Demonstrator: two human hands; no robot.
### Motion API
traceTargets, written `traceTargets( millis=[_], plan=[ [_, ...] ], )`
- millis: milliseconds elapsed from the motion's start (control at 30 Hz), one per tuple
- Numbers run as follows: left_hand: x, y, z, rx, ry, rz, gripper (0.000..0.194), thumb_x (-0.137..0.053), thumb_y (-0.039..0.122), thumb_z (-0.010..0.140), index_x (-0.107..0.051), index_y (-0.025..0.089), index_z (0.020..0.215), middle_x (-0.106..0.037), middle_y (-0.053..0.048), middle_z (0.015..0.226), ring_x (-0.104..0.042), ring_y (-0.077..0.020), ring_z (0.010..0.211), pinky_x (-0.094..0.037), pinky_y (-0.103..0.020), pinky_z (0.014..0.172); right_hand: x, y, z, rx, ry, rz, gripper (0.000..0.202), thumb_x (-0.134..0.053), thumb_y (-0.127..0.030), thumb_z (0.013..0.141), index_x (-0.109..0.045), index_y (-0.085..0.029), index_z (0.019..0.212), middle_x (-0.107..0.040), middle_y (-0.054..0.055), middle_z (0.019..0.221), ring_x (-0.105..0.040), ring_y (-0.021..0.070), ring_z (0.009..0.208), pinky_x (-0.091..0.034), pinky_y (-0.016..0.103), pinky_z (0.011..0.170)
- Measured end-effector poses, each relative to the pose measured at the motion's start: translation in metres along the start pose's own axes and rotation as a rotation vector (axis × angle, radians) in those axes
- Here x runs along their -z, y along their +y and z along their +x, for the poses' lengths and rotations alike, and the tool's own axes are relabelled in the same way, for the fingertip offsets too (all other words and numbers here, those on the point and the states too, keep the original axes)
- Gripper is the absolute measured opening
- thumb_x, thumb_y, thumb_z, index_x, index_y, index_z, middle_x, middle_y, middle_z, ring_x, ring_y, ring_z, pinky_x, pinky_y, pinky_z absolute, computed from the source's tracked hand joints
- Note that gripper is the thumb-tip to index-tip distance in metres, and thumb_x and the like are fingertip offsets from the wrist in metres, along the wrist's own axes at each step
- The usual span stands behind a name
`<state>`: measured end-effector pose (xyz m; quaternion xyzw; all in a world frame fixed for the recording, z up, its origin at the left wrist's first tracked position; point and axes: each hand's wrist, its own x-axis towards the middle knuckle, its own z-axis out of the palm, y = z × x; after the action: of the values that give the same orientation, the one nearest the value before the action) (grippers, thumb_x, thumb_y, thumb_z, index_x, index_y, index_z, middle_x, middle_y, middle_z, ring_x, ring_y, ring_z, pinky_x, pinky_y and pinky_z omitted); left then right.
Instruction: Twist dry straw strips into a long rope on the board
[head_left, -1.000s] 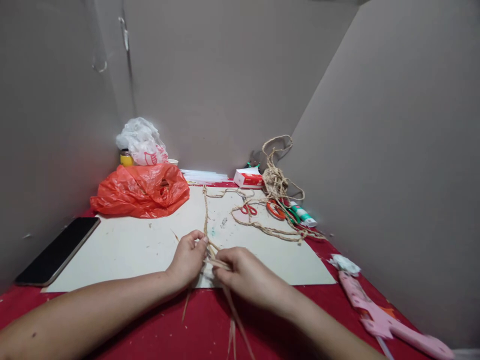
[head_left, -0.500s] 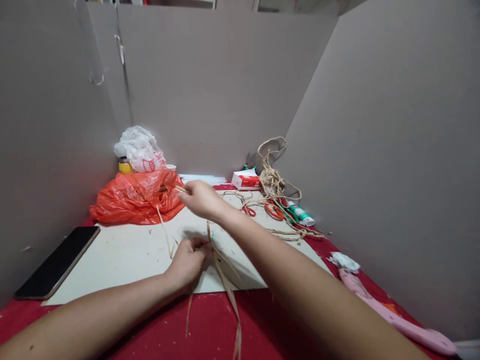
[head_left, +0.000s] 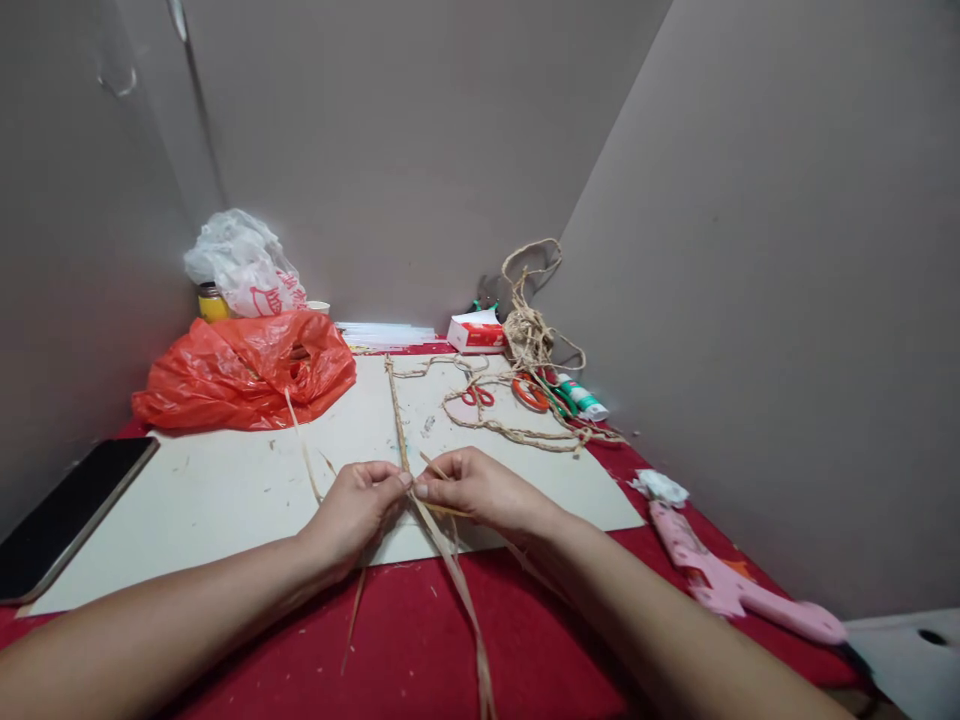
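Observation:
A thin braided cord (head_left: pixel 398 415) of straw-coloured fibre runs away from me over the white board (head_left: pixel 217 500). My left hand (head_left: pixel 364 500) is closed, thumb and finger pinching the cord's near end. Right beside it, my right hand (head_left: pixel 476 487) is closed on a fibre strand whose tip sticks up past the fingers. Loose flat fibre strands (head_left: pixel 463 590) hang from between the hands over the red cloth (head_left: pixel 420 640). Another strand (head_left: pixel 301 445) stretches from the red plastic bag (head_left: pixel 247 375) toward my left hand.
A phone (head_left: pixel 75 510) lies at left. Beyond the board are a white plastic bag (head_left: pixel 244 262), white sticks (head_left: pixel 386 335) and a small red-white box (head_left: pixel 478 332). Rope (head_left: pixel 531 340), red-handled scissors (head_left: pixel 478 396), a tape roll (head_left: pixel 530 393) and a tube (head_left: pixel 583 397) sit right, a pink glue gun (head_left: pixel 739 585) nearer.
My right hand has come down and back from beside the red bag to meet my left hand at the cord. The view has tilted down and shifted slightly right.

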<state>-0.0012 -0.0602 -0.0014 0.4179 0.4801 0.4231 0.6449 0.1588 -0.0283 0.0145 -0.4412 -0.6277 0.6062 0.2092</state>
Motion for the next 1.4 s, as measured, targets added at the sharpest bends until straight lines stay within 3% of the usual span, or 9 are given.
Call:
traceTargets(
  millis=[200,367,500,600,667,867,967,1100,1400],
  plan=[
    [-0.001,0.0,0.002,-0.012,0.034,0.109,0.029,-0.067,0.042,0.066,-0.058,0.014,0.063,-0.04,0.008,0.041,-0.025,-0.004,0.039,-0.015,-0.021,0.043,0.008,0.009,-0.001,0.051,0.058,-0.151,0.031,-0.059,-0.04,0.075,-0.053,-0.014,0.059,-0.05,-0.002,0.053,-0.04,0.0084,0.049,-0.031,0.021,0.05],
    [-0.001,0.001,0.002,-0.006,0.04,0.122,0.026,-0.066,0.039,0.068,-0.059,0.015,0.065,-0.037,0.009,0.038,-0.023,-0.0042,0.037,-0.016,-0.021,0.043,0.015,0.007,-0.013,0.265,0.283,-0.513,0.037,-0.04,-0.039,0.087,-0.055,-0.016,0.063,-0.054,0.002,0.062,-0.048,0.014,0.062,-0.037,0.026,0.061],
    [-0.001,0.0,0.003,0.007,0.045,0.11,0.024,-0.067,0.038,0.067,-0.06,0.014,0.067,-0.04,0.008,0.04,-0.026,-0.0042,0.038,-0.017,-0.02,0.043,0.005,0.001,-0.034,0.299,0.386,-0.342,0.028,-0.042,-0.032,0.085,-0.063,-0.016,0.076,-0.061,0.006,0.075,-0.056,0.0182,0.077,-0.041,0.029,0.073],
    [0.0,-0.002,0.004,0.002,0.037,0.08,0.024,-0.068,0.037,0.066,-0.061,0.014,0.068,-0.047,0.006,0.045,-0.031,-0.0045,0.041,-0.018,-0.019,0.043,-0.012,-0.001,-0.04,0.207,0.356,-0.066,0.021,-0.054,-0.031,0.078,-0.064,-0.016,0.088,-0.058,0.001,0.068,-0.052,0.0137,0.062,-0.041,0.024,0.058],
    [0.0,-0.001,0.004,0.001,0.032,0.068,0.023,-0.068,0.035,0.067,-0.061,0.014,0.068,-0.045,0.007,0.044,-0.031,-0.0043,0.04,-0.018,-0.019,0.042,-0.022,0.001,-0.037,0.185,0.358,0.029,0.018,-0.058,-0.031,0.074,-0.062,-0.016,0.082,-0.054,-0.002,0.062,-0.046,0.0108,0.054,-0.037,0.022,0.052],
    [0.001,0.001,0.003,-0.012,0.011,0.085,0.02,-0.063,0.031,0.072,-0.06,0.013,0.064,-0.048,0.005,0.043,-0.034,-0.0043,0.037,-0.024,-0.018,0.042,-0.026,0.016,-0.019,0.278,0.517,-0.143,0.011,-0.062,-0.027,0.071,-0.061,-0.016,0.069,-0.059,0.002,0.074,-0.053,0.0144,0.071,-0.041,0.025,0.065],
    [0.002,0.0,0.004,-0.031,-0.027,0.036,0.019,-0.063,0.031,0.072,-0.061,0.013,0.065,-0.054,0.002,0.048,-0.043,-0.0063,0.044,-0.03,-0.018,0.047,-0.023,0.018,-0.017,0.27,0.479,-0.125,0.012,-0.062,-0.028,0.071,-0.059,-0.016,0.07,-0.061,0.003,0.08,-0.055,0.0154,0.076,-0.042,0.026,0.07],
    [0.003,-0.002,0.004,-0.031,-0.06,0.023,0.022,-0.063,0.03,0.074,-0.06,0.012,0.06,-0.058,-0.001,0.052,-0.047,-0.0076,0.048,-0.035,-0.019,0.053,-0.02,0.017,-0.016,0.147,0.351,-0.028,0.017,-0.061,-0.03,0.072,-0.056,-0.015,0.068,-0.056,-0.001,0.062,-0.047,0.0102,0.057,-0.037,0.022,0.054],
    [0.003,-0.002,0.004,-0.037,-0.085,0.058,0.027,-0.061,0.034,0.076,-0.061,0.013,0.059,-0.062,-0.004,0.059,-0.052,-0.0103,0.058,-0.039,-0.021,0.063,-0.016,0.021,-0.007,0.117,0.346,0.046,0.014,-0.06,-0.024,0.071,-0.055,-0.016,0.081,-0.054,-0.003,0.056,-0.047,0.0091,0.049,-0.035,0.02,0.047]
  ],
)
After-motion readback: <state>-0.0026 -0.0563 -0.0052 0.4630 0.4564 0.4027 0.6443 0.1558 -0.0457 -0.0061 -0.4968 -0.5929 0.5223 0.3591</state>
